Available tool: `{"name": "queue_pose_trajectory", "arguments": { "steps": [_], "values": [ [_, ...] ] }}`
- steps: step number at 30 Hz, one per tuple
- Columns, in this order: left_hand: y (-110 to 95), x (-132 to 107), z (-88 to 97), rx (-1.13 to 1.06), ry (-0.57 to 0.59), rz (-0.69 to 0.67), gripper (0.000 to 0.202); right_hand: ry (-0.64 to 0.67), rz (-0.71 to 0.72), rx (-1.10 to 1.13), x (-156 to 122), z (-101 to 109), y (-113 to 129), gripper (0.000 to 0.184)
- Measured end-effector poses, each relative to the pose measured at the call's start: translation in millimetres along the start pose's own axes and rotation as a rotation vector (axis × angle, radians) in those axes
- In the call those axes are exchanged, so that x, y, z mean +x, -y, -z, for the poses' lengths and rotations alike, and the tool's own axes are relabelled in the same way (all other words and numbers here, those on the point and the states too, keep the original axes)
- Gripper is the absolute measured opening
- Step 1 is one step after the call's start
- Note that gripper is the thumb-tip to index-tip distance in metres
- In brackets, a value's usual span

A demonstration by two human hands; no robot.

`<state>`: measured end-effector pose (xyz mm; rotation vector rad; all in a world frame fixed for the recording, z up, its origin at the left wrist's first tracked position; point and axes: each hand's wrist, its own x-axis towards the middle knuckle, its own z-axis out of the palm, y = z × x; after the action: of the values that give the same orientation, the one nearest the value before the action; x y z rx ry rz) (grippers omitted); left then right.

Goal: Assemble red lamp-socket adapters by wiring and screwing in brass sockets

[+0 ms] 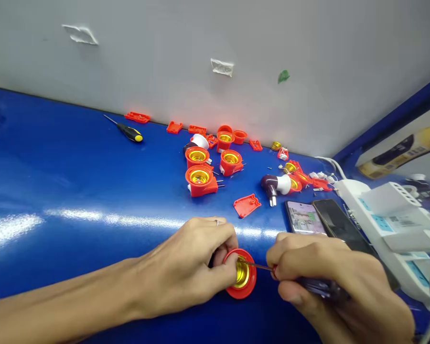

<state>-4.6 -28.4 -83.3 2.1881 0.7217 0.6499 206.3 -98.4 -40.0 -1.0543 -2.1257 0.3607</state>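
Note:
My left hand (197, 265) is closed around a red lamp socket (241, 274) with a brass threaded insert, held on its side just above the blue table (75, 191). In my right hand (322, 282) I grip a small screwdriver (308, 284). Its thin shaft reaches left into the mouth of the socket. The two hands sit close together at the near edge of the table.
Several more red sockets (200, 179), red cover plates (246, 205) and white plug parts (277, 184) lie further back. A yellow-and-black screwdriver (127, 130) rests near the wall. Two phones (318, 217) and a white power strip (387, 215) lie at the right.

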Motion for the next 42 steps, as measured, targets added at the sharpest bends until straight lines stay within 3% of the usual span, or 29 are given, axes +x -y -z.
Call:
{"name": "queue_pose_trajectory", "arguments": {
  "steps": [7, 12, 19, 25, 28, 32, 35, 38, 42],
  "values": [
    [0.5, 1.0, 0.4, -0.037, 0.042, 0.067, 0.012, 0.003, -0.028, 0.027, -4.8, 2.0, -2.7, 0.016],
    [-1.9, 1.0, 0.0, -0.043, 0.032, 0.022, 0.014, -0.092, -0.141, -0.176, -2.3, -2.6, 4.3, 0.014],
    [-4.3, 3.2, 3.3, -0.033, 0.018, 0.027, 0.013, -0.082, -0.047, -0.110, 0.0, 4.1, -1.8, 0.010],
    [-3.6, 3.3, 6.5, 0.018, -0.042, -0.008, 0.016, -0.352, -0.022, 0.001, -11.6, 14.8, 3.1, 0.006],
    [0.4, 3.2, 5.8, 0.073, -0.086, -0.043, 0.018, -0.470, -0.048, -0.048, -15.6, 27.4, 1.9, 0.008],
    [8.7, 1.7, 3.9, 0.164, -0.135, -0.108, 0.023, -0.651, 0.001, -0.150, -19.1, 59.9, -15.9, 0.008],
    [17.4, -0.3, 1.9, 0.205, -0.141, -0.116, 0.023, -0.613, -0.203, -0.223, -21.4, 90.6, -36.8, 0.004],
    [25.5, -1.8, 0.1, 0.230, -0.155, -0.138, 0.022, -0.567, -0.375, -0.238, -21.2, 113.9, -59.8, 0.015],
    [30.1, -2.6, -0.8, 0.239, -0.148, -0.149, 0.020, -0.429, -0.466, -0.223, -16.2, 120.1, -88.3, 0.027]
  ]
}}
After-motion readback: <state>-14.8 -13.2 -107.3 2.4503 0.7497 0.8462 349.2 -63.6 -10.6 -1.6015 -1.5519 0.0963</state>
